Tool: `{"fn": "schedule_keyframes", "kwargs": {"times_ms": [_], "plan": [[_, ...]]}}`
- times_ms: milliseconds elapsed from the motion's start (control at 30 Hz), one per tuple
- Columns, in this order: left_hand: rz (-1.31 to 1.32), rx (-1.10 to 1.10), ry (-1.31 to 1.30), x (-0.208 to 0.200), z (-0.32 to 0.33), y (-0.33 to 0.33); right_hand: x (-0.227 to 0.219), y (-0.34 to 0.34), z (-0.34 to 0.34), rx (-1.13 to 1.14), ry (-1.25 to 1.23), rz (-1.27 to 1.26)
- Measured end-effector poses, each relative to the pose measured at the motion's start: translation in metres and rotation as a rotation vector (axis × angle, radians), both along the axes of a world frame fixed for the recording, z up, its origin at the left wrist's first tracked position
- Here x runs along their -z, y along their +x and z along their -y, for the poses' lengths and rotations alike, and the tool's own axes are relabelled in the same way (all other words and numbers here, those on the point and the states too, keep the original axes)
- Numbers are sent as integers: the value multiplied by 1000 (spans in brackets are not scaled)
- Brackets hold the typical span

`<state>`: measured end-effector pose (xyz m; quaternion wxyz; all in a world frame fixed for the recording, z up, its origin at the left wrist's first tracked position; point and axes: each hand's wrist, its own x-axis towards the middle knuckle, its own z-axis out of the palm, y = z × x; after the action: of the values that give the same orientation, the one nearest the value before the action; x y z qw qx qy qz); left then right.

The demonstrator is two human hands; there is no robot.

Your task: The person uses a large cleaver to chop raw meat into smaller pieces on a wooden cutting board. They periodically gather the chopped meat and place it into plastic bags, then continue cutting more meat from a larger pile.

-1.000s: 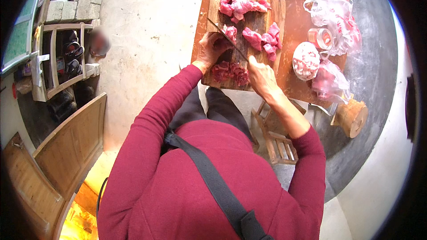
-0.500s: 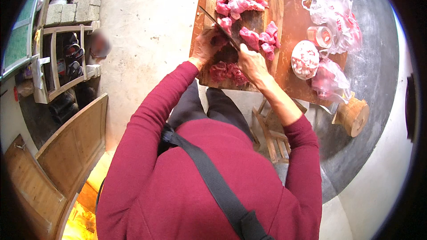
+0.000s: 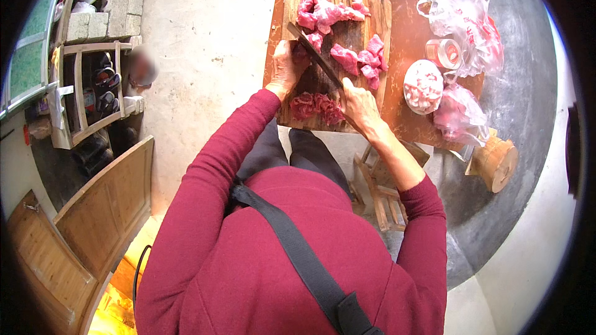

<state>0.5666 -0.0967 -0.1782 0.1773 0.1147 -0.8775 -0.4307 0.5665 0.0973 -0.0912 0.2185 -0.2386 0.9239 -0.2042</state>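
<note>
My right hand [image 3: 360, 107] is closed round the handle of a knife [image 3: 318, 58]. The dark blade slants up and left across the wooden cutting board [image 3: 380, 18]. At the board's left side my left hand [image 3: 287, 69] is curled on a piece of raw meat, which its fingers and the blade partly hide. Beyond the blade lies a large chunk of meat [image 3: 320, 13]. Several cut pieces [image 3: 371, 62] rest to the right of the knife, and darker red meat [image 3: 315, 105] lies along the near edge.
On the brown table [image 3: 406, 31], right of the board, stand a bowl of pale pieces [image 3: 424, 87], a clear jar [image 3: 443, 54] and plastic bags [image 3: 462, 22] of meat. A wooden stool [image 3: 382, 189] is below; a wooden block [image 3: 496, 161] stands at the right.
The knife and my right hand have shifted slightly toward me, and more of the blade's flat shows. My left hand stays at the meat. The whole view has shifted a little.
</note>
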Motion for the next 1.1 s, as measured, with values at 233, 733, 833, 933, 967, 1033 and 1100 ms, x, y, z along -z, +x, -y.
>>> {"fn": "schedule_keyframes", "kwargs": {"times_ms": [233,733,833,933,967,1033,1100], "plan": [[137,144,61,-6,7,0,2,-33,53,8,-8,-38],[-18,179,-16,1,10,4,8,-30,69,78,-87,-83],[13,206,-65,-10,12,4,-2,-28,58,41,-8,-43],[-30,182,-16,3,17,7,-5,-4,14,-8,128,57],[-9,191,3,2,16,7,-8,1,8,-3,150,54],[-8,217,15,-6,15,7,-12,7,0,13,192,47],[156,226,235,-22,9,14,-11,2,12,-11,171,10]]}}
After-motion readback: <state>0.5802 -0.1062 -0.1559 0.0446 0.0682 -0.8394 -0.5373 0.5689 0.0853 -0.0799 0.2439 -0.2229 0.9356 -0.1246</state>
